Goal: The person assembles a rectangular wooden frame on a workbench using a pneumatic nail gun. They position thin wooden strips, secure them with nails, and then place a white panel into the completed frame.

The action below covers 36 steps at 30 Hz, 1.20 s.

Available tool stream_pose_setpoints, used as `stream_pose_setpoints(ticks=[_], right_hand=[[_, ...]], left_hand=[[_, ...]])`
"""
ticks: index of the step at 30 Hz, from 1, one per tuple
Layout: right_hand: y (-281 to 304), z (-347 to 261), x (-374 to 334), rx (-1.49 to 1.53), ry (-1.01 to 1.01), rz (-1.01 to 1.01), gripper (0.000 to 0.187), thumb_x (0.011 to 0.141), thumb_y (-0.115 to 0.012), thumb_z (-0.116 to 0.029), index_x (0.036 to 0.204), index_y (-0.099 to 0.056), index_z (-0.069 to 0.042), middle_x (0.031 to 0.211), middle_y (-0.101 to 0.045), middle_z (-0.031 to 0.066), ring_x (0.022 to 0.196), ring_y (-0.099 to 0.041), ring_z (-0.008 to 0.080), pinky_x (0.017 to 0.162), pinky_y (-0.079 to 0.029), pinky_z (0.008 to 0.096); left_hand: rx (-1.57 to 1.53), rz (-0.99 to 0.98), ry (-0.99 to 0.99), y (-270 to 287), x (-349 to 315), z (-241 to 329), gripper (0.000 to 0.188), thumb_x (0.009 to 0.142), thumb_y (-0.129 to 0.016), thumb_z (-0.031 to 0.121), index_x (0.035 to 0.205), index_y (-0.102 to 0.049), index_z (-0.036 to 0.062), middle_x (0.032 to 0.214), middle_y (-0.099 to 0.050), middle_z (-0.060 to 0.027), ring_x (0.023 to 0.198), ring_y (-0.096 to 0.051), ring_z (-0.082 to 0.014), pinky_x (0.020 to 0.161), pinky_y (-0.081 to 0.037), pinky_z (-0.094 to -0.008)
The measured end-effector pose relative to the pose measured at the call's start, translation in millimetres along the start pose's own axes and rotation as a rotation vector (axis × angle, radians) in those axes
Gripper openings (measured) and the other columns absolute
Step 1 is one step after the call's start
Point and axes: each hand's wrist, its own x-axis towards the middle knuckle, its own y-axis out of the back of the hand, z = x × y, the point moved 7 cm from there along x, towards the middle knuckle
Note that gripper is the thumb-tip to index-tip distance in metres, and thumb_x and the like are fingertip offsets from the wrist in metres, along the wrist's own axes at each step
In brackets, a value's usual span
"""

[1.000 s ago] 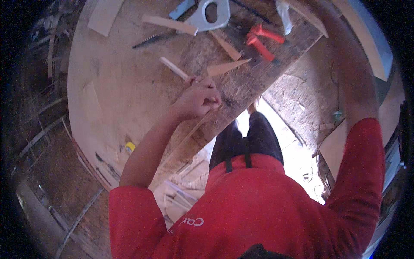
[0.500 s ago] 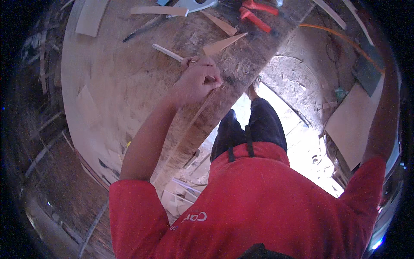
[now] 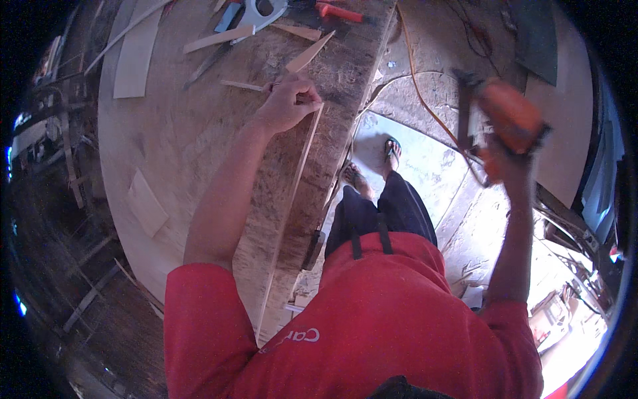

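My left hand (image 3: pixel 289 106) is closed on the workbench, thumb and fingers pinching the end of a long thin wooden strip (image 3: pixel 292 193). That strip runs back along the bench edge toward my body. A short light strip (image 3: pixel 240 85) pokes out from under the same hand on its far side. Off to the right, above the floor, my right hand (image 3: pixel 515 166) grips an orange nail gun (image 3: pixel 510 116), blurred by motion. Just beyond my left hand lies a pointed wooden wedge (image 3: pixel 311 53).
At the bench's far end are a handsaw with a pale handle (image 3: pixel 262 14), a red-handled tool (image 3: pixel 339 12) and a flat wood piece (image 3: pixel 219 38). Thin boards (image 3: pixel 136 60) lie on the left. An orange hose (image 3: pixel 415 80) trails over the floor; sheet panels (image 3: pixel 565 120) lean at right.
My right arm has swung inward from the far right, bringing the nail gun into view. My left hand still pinches at the strip. The view has shifted, showing my feet.
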Motion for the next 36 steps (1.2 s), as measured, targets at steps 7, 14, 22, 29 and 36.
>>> stream_pose_setpoints(ticks=[7,14,22,29,36], right_hand=[[-161.2,-35.0,-37.5,0.700,-0.019,-0.400,0.025,0.090,-0.082,-0.024,0.099,-0.067,-0.007,0.070,-0.059,-0.0009,0.054,-0.055,0.0089,0.048,-0.043,0.0281],[-229.7,-28.4,-44.2,0.859,-0.332,-0.489,0.030,0.093,-0.079,-0.032,0.098,-0.067,-0.005,0.064,-0.054,-0.0009,0.049,-0.051,0.0107,0.047,-0.043,0.0299],[-252.5,-20.3,-50.5,1.013,-0.464,-0.586,0.032,0.095,-0.077,-0.036,0.097,-0.068,-0.005,0.062,-0.049,-0.0032,0.049,-0.050,0.0101,0.049,-0.046,0.0306],[-264.7,-20.3,-59.0,1.057,-0.511,-0.564,0.034,0.094,-0.077,-0.040,0.096,-0.068,-0.007,0.062,-0.049,-0.0041,0.050,-0.051,0.0103,0.049,-0.045,0.0314],[-271.8,-16.1,-56.9,1.141,-0.535,-0.531,0.033,0.089,-0.083,-0.033,0.100,-0.061,-0.012,0.064,-0.051,0.0007,0.047,-0.051,0.0159,0.046,-0.045,0.0352]], left_hand=[[0.072,-0.050,0.004,5.2,-1.5,4.3,0.017,0.089,-0.079,0.021,0.097,-0.071,0.0081,0.103,-0.066,-0.0036,0.103,-0.063,-0.0191,0.091,-0.051,-0.0365],[-0.135,-0.164,0.085,0.9,1.9,3.7,0.018,0.088,-0.079,0.020,0.102,-0.073,0.0097,0.106,-0.060,-0.0083,0.110,-0.059,-0.0226,0.096,-0.051,-0.0371],[-0.062,-0.083,0.124,0.5,0.0,-6.2,0.017,0.088,-0.077,0.023,0.103,-0.074,0.0147,0.110,-0.064,-0.0033,0.113,-0.061,-0.0227,0.106,-0.039,-0.0441],[0.072,-0.099,0.144,2.7,1.0,-4.7,0.016,0.088,-0.077,0.030,0.099,-0.075,0.0183,0.109,-0.064,-0.0006,0.112,-0.062,-0.0225,0.112,-0.027,-0.0486],[0.079,-0.085,0.119,1.9,0.7,-6.9,0.016,0.088,-0.078,0.033,0.099,-0.076,0.0219,0.108,-0.063,0.0015,0.116,-0.058,-0.0207,0.109,-0.026,-0.0472]])
